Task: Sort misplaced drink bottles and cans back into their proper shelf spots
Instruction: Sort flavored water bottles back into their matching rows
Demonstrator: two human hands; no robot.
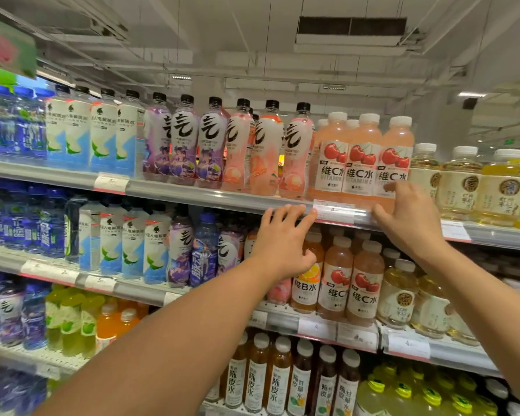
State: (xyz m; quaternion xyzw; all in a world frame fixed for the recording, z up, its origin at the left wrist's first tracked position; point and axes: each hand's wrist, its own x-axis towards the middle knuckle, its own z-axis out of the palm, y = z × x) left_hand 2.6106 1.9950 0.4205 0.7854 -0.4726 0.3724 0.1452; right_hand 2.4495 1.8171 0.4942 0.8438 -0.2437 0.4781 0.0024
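Both hands are up at the top shelf. The left hand (282,238) lies with straight fingers spread over the shelf's front rail (222,199), holding nothing. The right hand (409,214) has thumb and fingers curling round the base of the rightmost cherry vitamin C bottle (395,157), which stands at the front edge of the top shelf, touching its twin on the left; how firm the grip is, I cannot tell.

The risk, as I judge it: that bottle sits right at the lip, so a pull with a loose hold could tip it forward off the shelf, and a sideways nudge could rock the two cherry bottles beside it (they stand packed shoulder to shoulder). The price tag (333,210) clipped to the rail lies between the two hands and could be knocked loose.

Further out, pale yellow tea bottles (460,181) crowd in just to the right, leaving little room to swing that way. Peach sparkling bottles (267,151) line up on the left. One shelf down, a blue sports drink bottle (204,250) stands among the purple ones, looking misplaced.
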